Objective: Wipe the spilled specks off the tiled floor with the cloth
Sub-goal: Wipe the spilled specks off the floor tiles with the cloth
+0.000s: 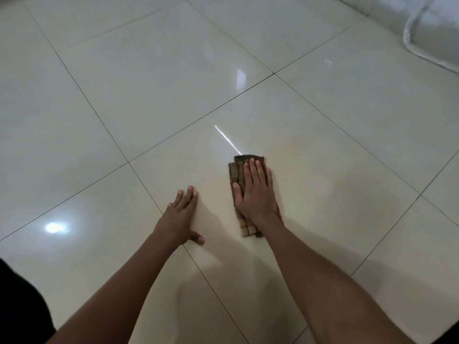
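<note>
A folded brown checked cloth lies flat on the glossy cream tiled floor. My right hand presses down on it with straight fingers and covers most of it. Only the cloth's far end, left edge and near corner show. My left hand rests flat on the bare tile a short way to the left, fingers straight, thumb out to the side. A faint yellowish smear shows on the tile around the cloth. No separate specks are clear enough to pick out.
Dark grout lines cross the floor, one running under my left hand. A white object with a curved rim stands at the far right. Bright light reflections sit on the tiles at left and centre. Dark clothing shows at the bottom left.
</note>
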